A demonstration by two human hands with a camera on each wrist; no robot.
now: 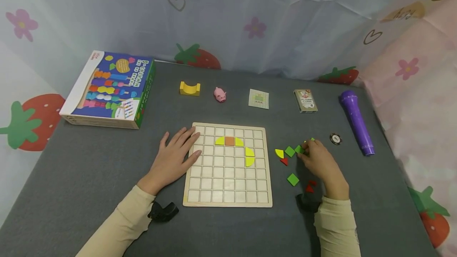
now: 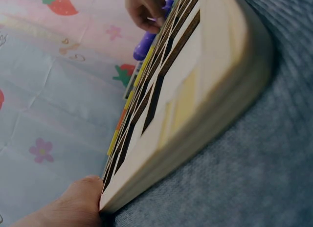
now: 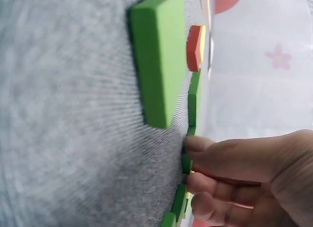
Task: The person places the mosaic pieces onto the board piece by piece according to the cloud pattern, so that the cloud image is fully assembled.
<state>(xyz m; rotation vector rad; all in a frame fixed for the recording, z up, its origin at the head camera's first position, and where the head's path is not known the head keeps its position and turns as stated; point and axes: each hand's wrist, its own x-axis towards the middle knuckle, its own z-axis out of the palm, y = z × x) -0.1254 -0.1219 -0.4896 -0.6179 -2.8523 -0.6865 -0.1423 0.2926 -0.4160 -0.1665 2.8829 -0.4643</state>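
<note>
A wooden grid board point(image 1: 228, 185) lies in the middle of the table. Set in its squares are an orange square tile point(image 1: 229, 141) and several yellow quarter-round tiles point(image 1: 250, 162). My left hand point(image 1: 173, 158) rests with spread fingers on the board's left edge. To the right of the board, my right hand point(image 1: 320, 163) reaches down among loose pieces. Its thumb and fingertips pinch a green square tile point(image 3: 186, 163), partly hidden by the fingers. Around it lie other green tiles point(image 1: 293, 179), a yellow quarter-round tile point(image 1: 279, 153) and red triangular tiles point(image 1: 309, 188).
At the back left lies a blue game box point(image 1: 110, 86). Along the back are a yellow curved block point(image 1: 190, 89), a pink pig figure point(image 1: 219, 94), a pattern card point(image 1: 258, 99) and a card deck point(image 1: 305, 101). A purple tube point(image 1: 358, 124) and round chip point(image 1: 335, 139) lie right.
</note>
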